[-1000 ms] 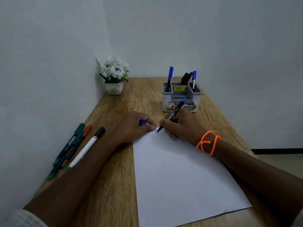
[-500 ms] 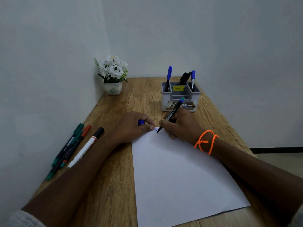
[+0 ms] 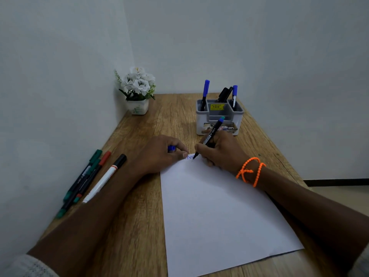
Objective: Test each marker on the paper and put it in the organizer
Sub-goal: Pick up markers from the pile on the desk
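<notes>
Blue marker on test, tip on paper's far corner.
Your right hand (image 3: pixel 217 151) grips the marker (image 3: pixel 209 137); left hand (image 3: pixel 161 154) pinches its cap (image 3: pixel 171 148), pinning the paper (image 3: pixel 219 206). Organizer (image 3: pixel 219 118) sits just beyond your right hand, nearer it.

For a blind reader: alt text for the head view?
A right hand scribbles with a blue marker on paper; the left hand holds its blue cap. A grey organizer stands behind, four markers lie left.
</notes>
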